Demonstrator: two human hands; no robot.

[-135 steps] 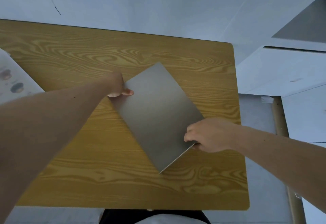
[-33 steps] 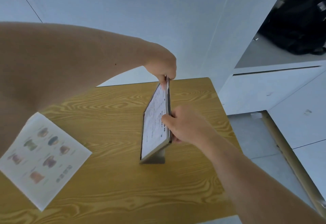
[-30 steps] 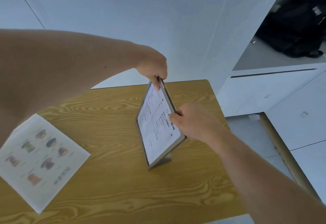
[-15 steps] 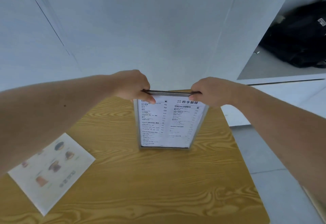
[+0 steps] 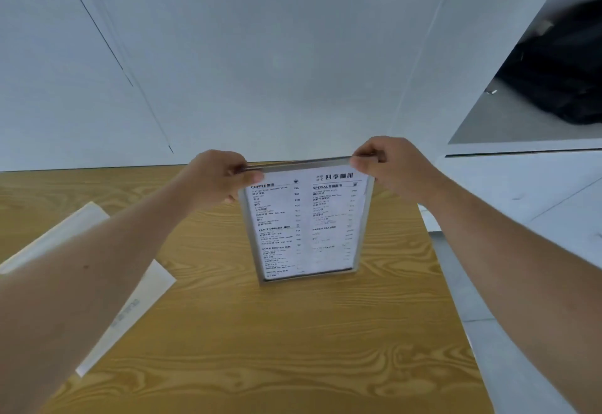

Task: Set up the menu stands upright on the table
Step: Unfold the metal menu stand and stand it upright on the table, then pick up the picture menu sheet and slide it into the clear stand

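A metal-framed menu stand [image 5: 306,224] stands upright on the wooden table [image 5: 293,342], its printed drinks list facing me. Its bottom edge rests on the tabletop near the far right part. My left hand [image 5: 218,176] pinches the stand's top left corner. My right hand [image 5: 387,163] pinches its top right corner. Both thumbs lie on the front of the frame. The back of the stand and its foot are hidden.
A loose white menu sheet [image 5: 136,303] lies flat at the table's left, mostly hidden under my left forearm. A white wall [image 5: 260,55] rises just behind the table. A black bag [image 5: 560,68] sits on a shelf at the upper right. The floor [image 5: 488,332] lies right of the table.
The stand went from lying face down to upright, then turned to face me. Over the last half second it shifted slightly right while both hands kept hold of its top corners.
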